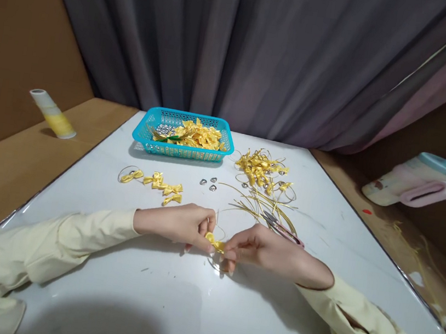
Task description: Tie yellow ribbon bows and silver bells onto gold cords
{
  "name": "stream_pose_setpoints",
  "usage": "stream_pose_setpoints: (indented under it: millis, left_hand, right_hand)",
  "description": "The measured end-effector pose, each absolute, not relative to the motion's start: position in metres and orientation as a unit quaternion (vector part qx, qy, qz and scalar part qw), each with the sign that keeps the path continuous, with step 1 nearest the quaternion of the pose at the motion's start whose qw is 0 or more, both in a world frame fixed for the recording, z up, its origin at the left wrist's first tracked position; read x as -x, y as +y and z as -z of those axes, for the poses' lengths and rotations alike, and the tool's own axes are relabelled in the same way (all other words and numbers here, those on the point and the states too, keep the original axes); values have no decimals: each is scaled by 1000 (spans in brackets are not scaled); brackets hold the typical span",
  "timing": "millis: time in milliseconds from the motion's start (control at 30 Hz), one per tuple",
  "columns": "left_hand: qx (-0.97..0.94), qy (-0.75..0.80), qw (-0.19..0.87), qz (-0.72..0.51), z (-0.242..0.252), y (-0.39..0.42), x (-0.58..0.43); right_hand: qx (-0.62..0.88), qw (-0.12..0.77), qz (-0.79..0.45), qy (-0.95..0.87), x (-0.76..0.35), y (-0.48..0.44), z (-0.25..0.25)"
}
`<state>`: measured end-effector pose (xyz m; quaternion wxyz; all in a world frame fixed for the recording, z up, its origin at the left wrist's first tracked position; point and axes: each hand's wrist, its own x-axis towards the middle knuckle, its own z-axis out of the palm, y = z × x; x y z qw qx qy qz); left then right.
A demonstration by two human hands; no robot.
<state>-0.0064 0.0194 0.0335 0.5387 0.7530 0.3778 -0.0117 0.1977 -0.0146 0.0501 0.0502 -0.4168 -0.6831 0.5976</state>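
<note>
Over the middle of the white table, my left hand (190,226) and my right hand (257,249) meet around a small yellow ribbon bow (215,241). Thumb and fingers of my left hand pinch the bow's left side, while those of my right hand close on its right end. A thin gold cord (220,223) loops up and down from the bow between the hands. The fingertips hide part of the bow. Just beyond lie a few silver heart-shaped pieces (212,187), and more yellow bows (157,181) sit to the left.
A blue basket (181,153) of yellow bows and silver pieces stands at the back. To its right is a pile of corded bows (260,166). Scissors (283,228) lie by cut gold cords (283,211). A tumbler (405,181) and a ribbon roll (53,115) flank the table.
</note>
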Motion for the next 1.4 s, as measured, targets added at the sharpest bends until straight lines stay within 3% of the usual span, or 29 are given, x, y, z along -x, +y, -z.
stream_pose_setpoints:
  millis: [267,500,767,1200,1400]
  left_hand:
    - [-678,385,626,18,-36,19,1]
    - [-665,338,660,-92,-18,7,6]
    - [-703,319,605,-194,-9,-3,9]
    - [-802,359,429,-209,-11,-8,9]
    - [-864,310,348,-190,-9,-11,6]
  right_hand:
    - [409,54,-600,-686,-196,-11,-42]
    - [432,54,-570,-697,-195,-11,-35]
    - [415,155,-494,-748,-201,-11,-31]
    - [431,174,-484,-741,-196,-15,-41]
    - [430,176,-474,-748,-195,-17,-44]
